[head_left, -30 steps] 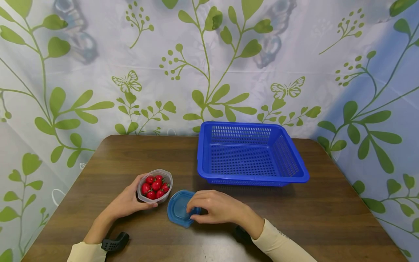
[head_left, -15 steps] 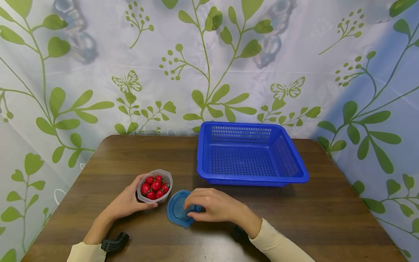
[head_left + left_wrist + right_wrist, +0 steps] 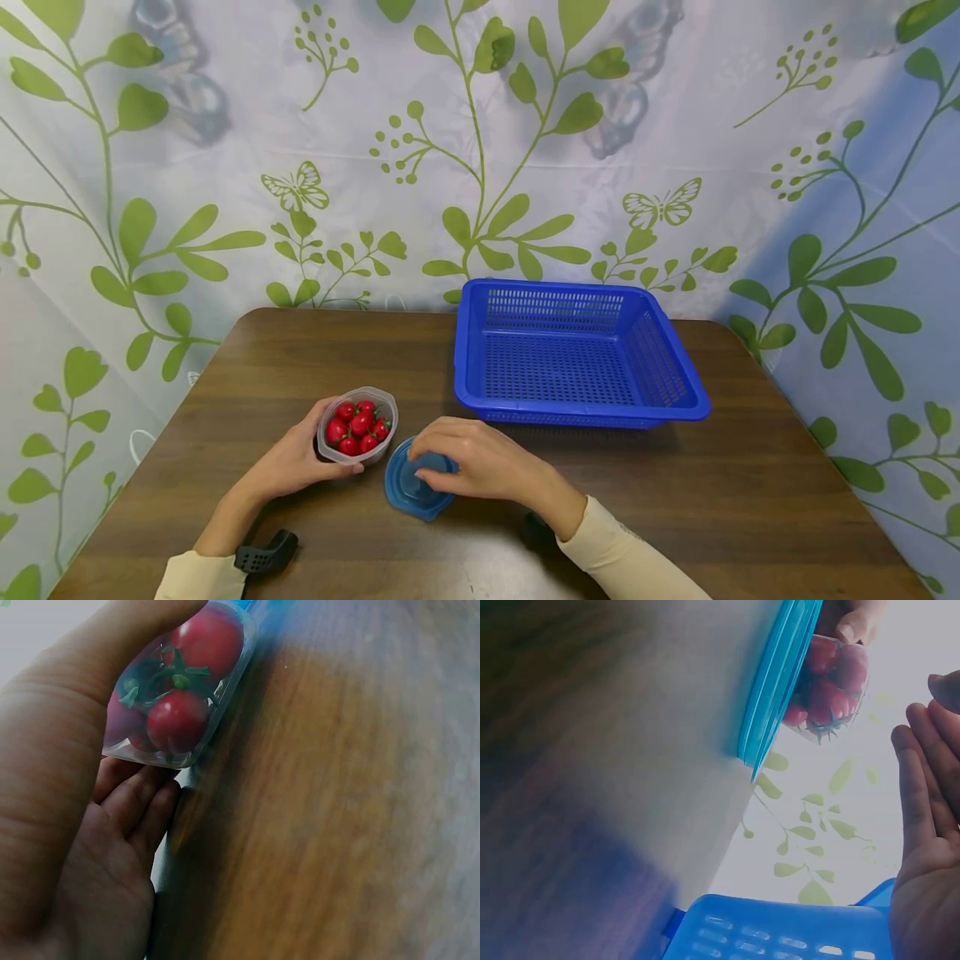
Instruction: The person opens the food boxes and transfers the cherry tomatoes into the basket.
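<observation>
My left hand (image 3: 294, 461) holds a clear plastic container (image 3: 386, 398), thumb on the near side and fingers around its far side. Several small red tomatoes (image 3: 361, 425) with green stems fill it. In the left wrist view the tomatoes (image 3: 178, 720) show through the clear wall. A round blue lid (image 3: 405, 493) lies on the table just right of the container. Over the lid hovers my right hand (image 3: 483, 460), fingers loosely bent and partly hiding it. The right wrist view shows a gap between this hand (image 3: 930, 817) and the lid (image 3: 781, 679), with nothing held.
A blue perforated basket (image 3: 585, 411) stands toward the back right of the brown wooden table (image 3: 712, 500). Behind the table hangs a cloth (image 3: 337, 125) patterned with leaves and butterflies. A dark wrist strap (image 3: 264, 557) sits at my left sleeve.
My right hand has risen slightly and shifted left over the lid. The left hand, container and lid stay in place; the head view has shifted a little.
</observation>
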The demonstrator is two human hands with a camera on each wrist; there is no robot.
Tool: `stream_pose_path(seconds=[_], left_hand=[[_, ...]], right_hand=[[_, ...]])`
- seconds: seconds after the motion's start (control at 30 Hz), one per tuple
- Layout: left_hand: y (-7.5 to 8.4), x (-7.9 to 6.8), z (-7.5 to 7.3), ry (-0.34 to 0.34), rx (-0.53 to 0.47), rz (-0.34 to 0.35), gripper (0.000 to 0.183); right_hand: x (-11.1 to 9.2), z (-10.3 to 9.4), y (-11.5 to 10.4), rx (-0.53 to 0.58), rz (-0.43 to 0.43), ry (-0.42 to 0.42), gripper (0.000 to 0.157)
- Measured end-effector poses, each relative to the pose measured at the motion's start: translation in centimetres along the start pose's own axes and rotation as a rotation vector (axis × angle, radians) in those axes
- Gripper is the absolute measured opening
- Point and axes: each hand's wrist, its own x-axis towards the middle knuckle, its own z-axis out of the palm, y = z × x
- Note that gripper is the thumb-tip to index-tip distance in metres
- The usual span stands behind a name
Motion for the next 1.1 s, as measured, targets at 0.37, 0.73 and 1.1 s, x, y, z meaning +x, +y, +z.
stream_pose_path(seconds=[0.37,0.73,1.1], left_hand=[[-0.1,0.0,-0.1,0.010,0.002,0.000,0.096],[-0.1,0.0,-0.1,-0.004,-0.011,0.009,0.095],[-0.3,0.0,0.0,-0.007,-0.017,0.012,0.094]], right_hand=[[1.7,0.3,0.1,-0.015,-0.006,0.036,0.021],[3.3,0.9,0.3,-0.015,0.021,0.078,0.022],[4.8,1.6,0.4,-0.006,0.141,0.120,0.023]])
